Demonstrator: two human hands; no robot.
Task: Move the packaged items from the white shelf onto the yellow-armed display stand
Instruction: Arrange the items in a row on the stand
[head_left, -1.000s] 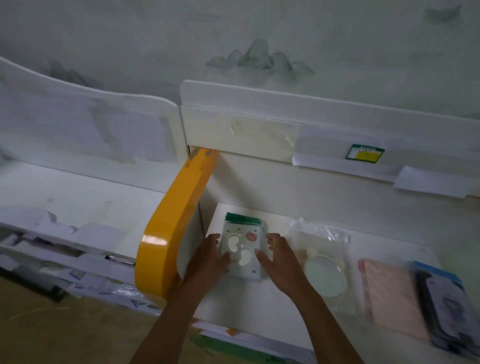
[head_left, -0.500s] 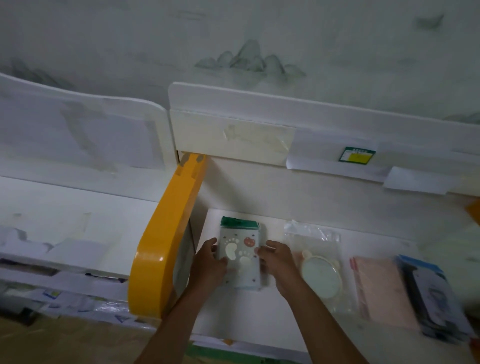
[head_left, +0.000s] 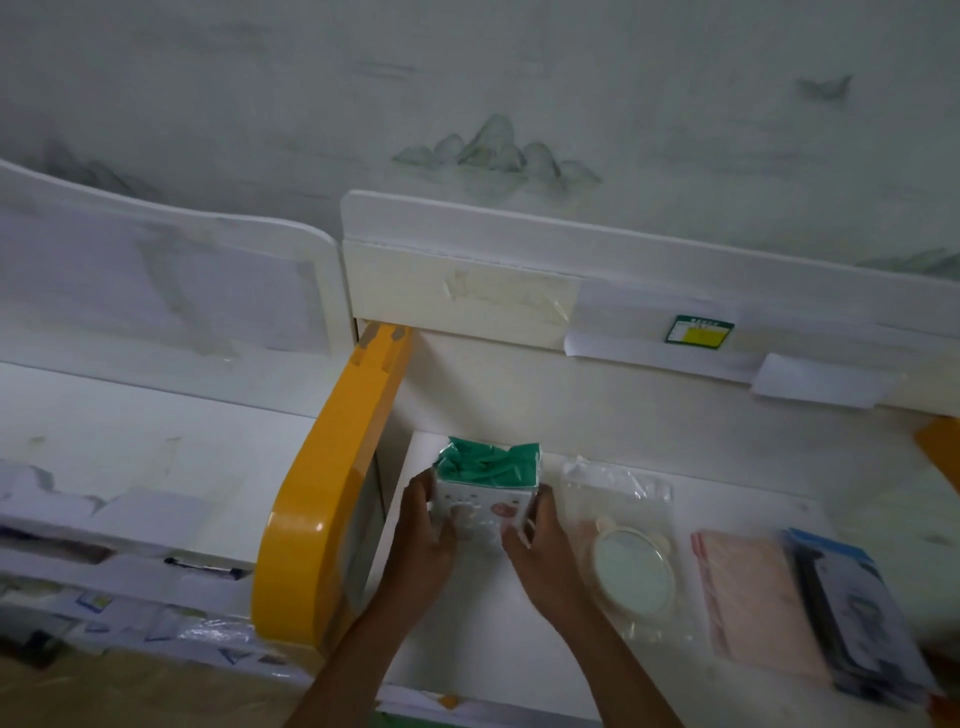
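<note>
I see the left hand (head_left: 423, 540) and right hand (head_left: 540, 545) squeezing the pack (head_left: 485, 491) from both sides, tipped up on the stand (head_left: 493, 623), right beside the yellow arm (head_left: 322, 499). Behind is the wall (head_left: 467, 104).

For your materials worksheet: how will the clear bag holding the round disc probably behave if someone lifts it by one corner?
The clear bag looks thin and crinkled, so it would probably flop rather than stay flat. The round disc inside seems loose, so it might slide to the lowest corner. The glossy film may be slippery between bare fingers.
</note>
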